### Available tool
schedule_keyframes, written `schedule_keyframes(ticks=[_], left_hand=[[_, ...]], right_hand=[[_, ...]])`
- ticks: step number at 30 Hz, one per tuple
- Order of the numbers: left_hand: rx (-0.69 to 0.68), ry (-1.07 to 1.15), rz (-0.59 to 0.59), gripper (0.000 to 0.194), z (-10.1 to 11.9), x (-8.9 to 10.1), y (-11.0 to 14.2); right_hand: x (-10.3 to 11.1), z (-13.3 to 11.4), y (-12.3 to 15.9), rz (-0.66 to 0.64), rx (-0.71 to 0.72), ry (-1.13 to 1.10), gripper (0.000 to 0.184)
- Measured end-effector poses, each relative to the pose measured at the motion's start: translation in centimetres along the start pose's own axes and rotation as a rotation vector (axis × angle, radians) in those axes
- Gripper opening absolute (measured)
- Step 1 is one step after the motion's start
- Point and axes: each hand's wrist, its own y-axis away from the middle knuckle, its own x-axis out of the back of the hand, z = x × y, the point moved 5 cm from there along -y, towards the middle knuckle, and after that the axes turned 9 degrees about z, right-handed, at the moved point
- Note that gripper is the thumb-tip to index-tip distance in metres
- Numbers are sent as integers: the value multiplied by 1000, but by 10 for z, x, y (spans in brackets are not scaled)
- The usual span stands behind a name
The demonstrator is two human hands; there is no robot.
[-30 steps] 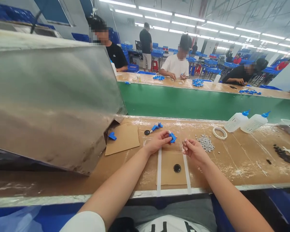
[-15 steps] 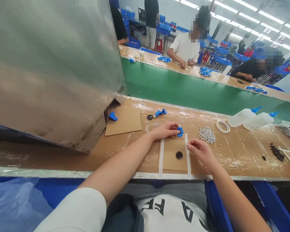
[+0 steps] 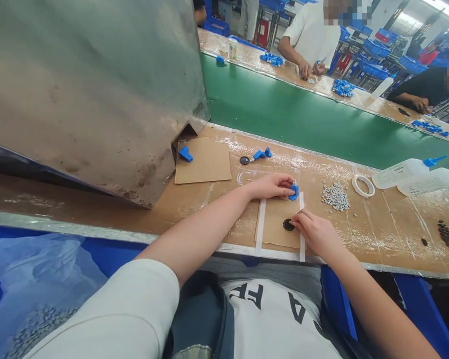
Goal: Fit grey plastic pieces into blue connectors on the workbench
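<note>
My left hand (image 3: 275, 186) is closed in a pinch round a small blue plastic part (image 3: 294, 192) with a pale tip pointing up, at the far edge of a taped-down cardboard piece (image 3: 275, 229). My right hand (image 3: 316, 230) is closed, its fingertips at the right rim of a small round black dish (image 3: 287, 225) on that cardboard. A small pale piece showed between these fingertips a moment earlier; the fingers now hide it. To the right lies a pile of small grey pieces (image 3: 336, 197).
Behind my left hand lie blue parts (image 3: 262, 153) and a black disc (image 3: 244, 160). Another cardboard sheet (image 3: 205, 167) bears a blue part (image 3: 185, 154). A tape roll (image 3: 362, 186) and bottles (image 3: 398, 172) lie right. A metal panel (image 3: 97, 89) stands left. Co-workers sit across the green belt (image 3: 277, 109).
My right hand has moved left from beside the cardboard's tape strip to the black dish. My left hand still holds the blue part, now more upright. The camera view has tilted down.
</note>
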Motion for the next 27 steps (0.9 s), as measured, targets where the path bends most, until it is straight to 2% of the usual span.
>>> schedule_keyframes(ticks=[4,8,11,14,18,27], left_hand=[[-1,3,-4,36,-1,0,-1],[-3,-5,46,38,-2,3,-2],[-10,-51,51,36,-1,4,-2],[11,-39,46,35,-1,3,-2],[38,-72,74,36,-3,4,-2],[62,-143,92,37,-5,2,-2]], right_hand=[[9,2,-1,38,-73,-172,38],[19,18,-10,219,-280,-499,30],[11,37,-21,398,-488,-847,31],[-2,49,-35,518,-572,-1057,39],[-12,51,-46,518,-584,-1087,44],[-16,53,-46,489,-549,-995,41]])
